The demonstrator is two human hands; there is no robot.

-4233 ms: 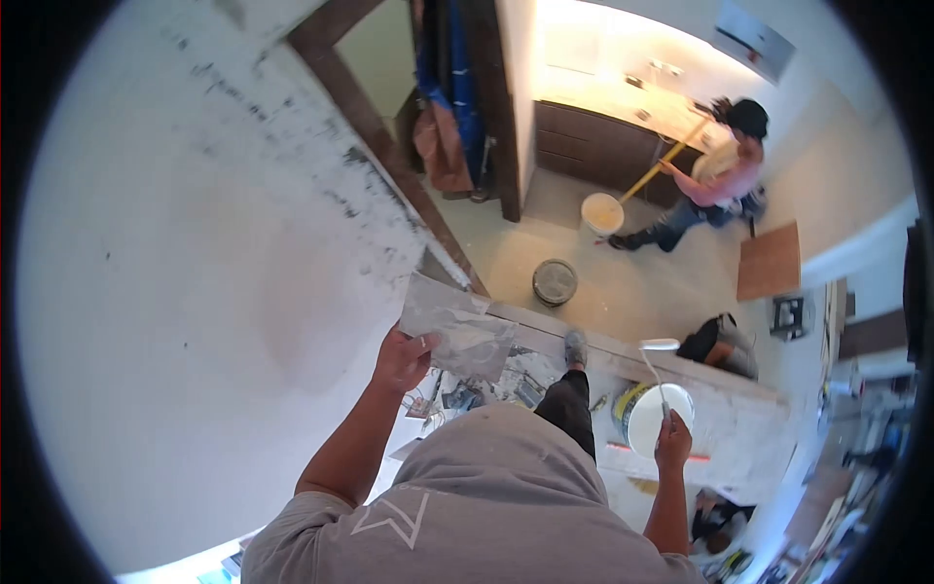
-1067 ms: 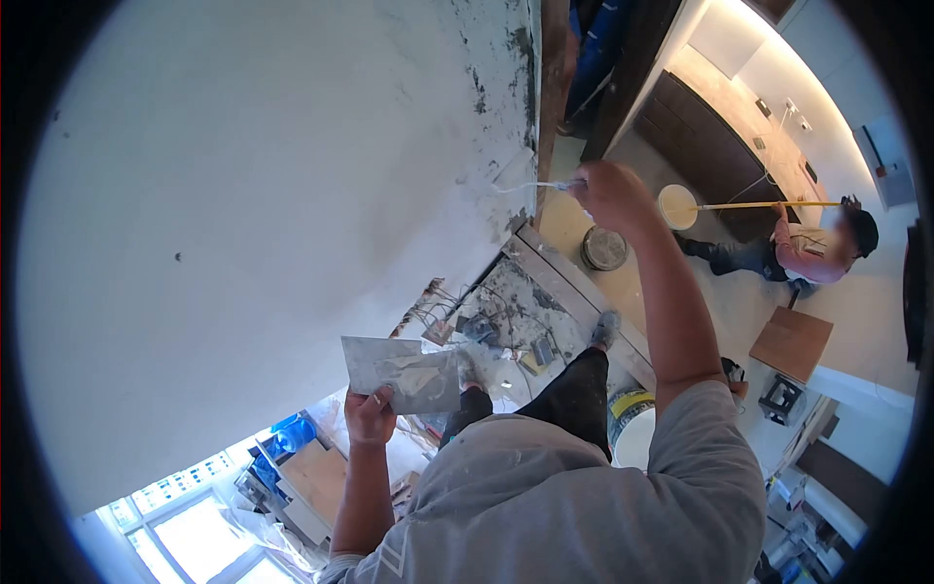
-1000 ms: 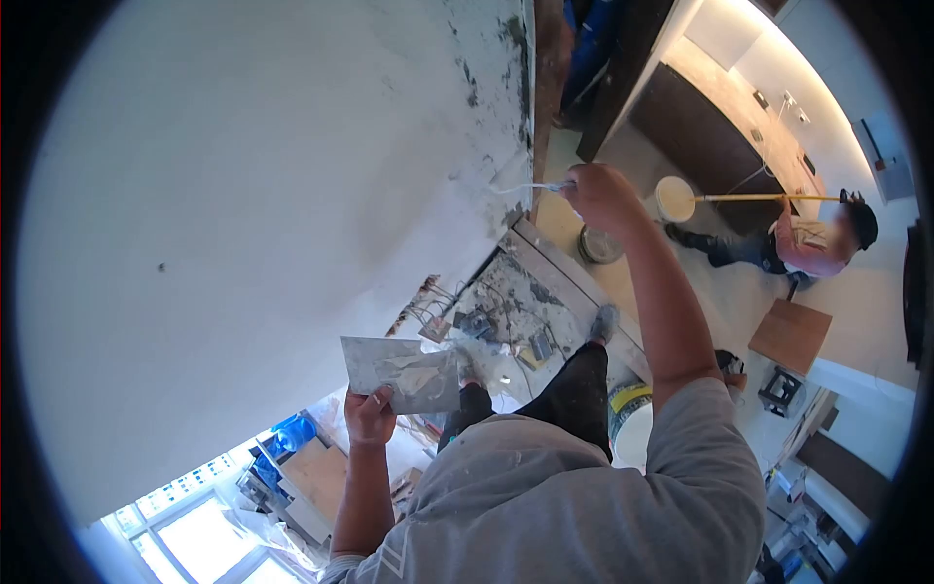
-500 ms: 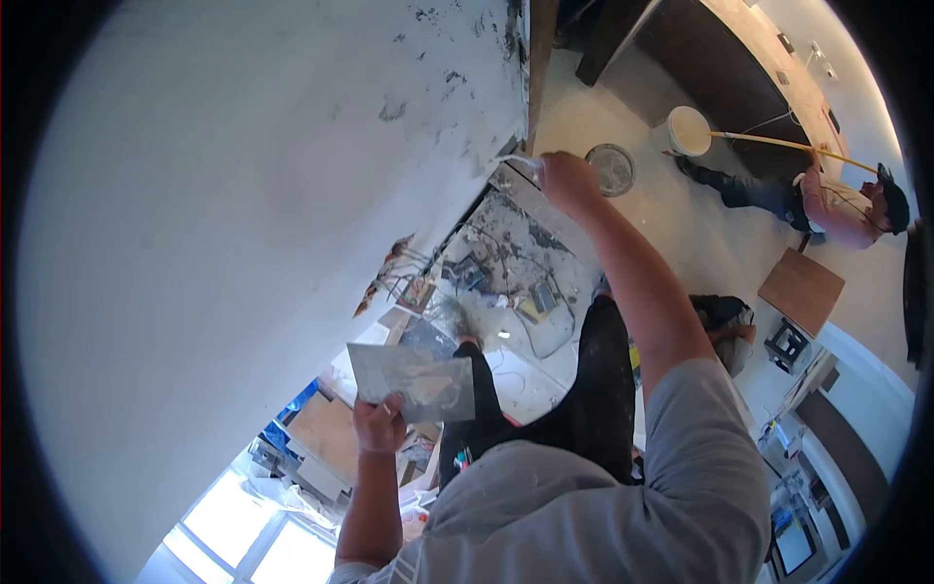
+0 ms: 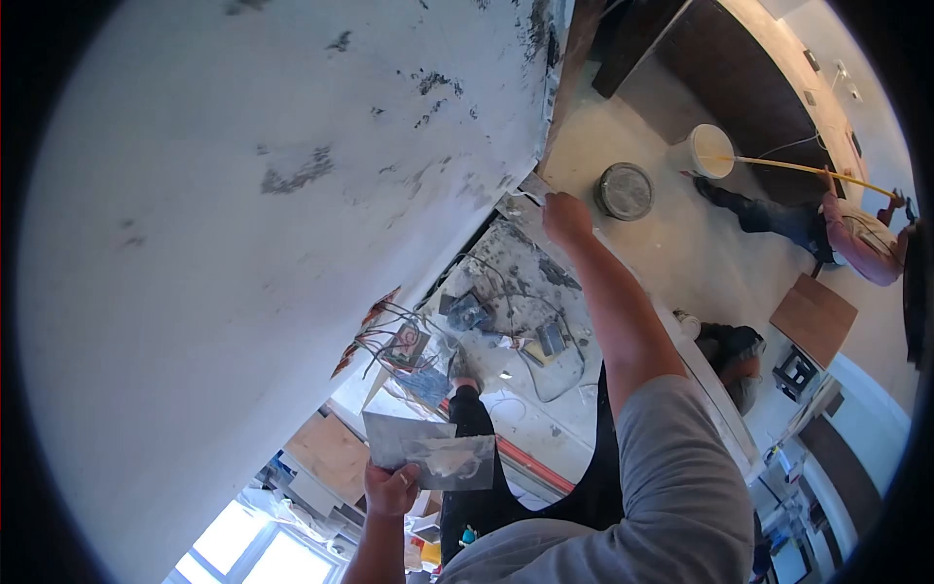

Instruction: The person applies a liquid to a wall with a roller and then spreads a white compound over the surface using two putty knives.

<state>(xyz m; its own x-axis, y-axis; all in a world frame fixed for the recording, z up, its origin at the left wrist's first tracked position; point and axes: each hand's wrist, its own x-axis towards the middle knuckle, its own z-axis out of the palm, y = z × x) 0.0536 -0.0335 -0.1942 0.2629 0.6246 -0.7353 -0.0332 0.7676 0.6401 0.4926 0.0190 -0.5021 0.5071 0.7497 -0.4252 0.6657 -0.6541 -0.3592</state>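
The dark-smudged white wall (image 5: pixel 243 234) is fronted by a flat grey plate (image 5: pixel 394 440), smeared with white paste (image 5: pixel 453 461) and clamped by the left hand (image 5: pixel 392 489). A thin-necked hand tool (image 5: pixel 525 196) is gripped in the right hand (image 5: pixel 566 220) beside the wall's edge.

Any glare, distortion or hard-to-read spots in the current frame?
Head view: window blown out at lower left; strong fisheye, with the countertop bowed and dark rounded borders at both sides; the tool in the right hand is thin and pale, its tip hard to make out.
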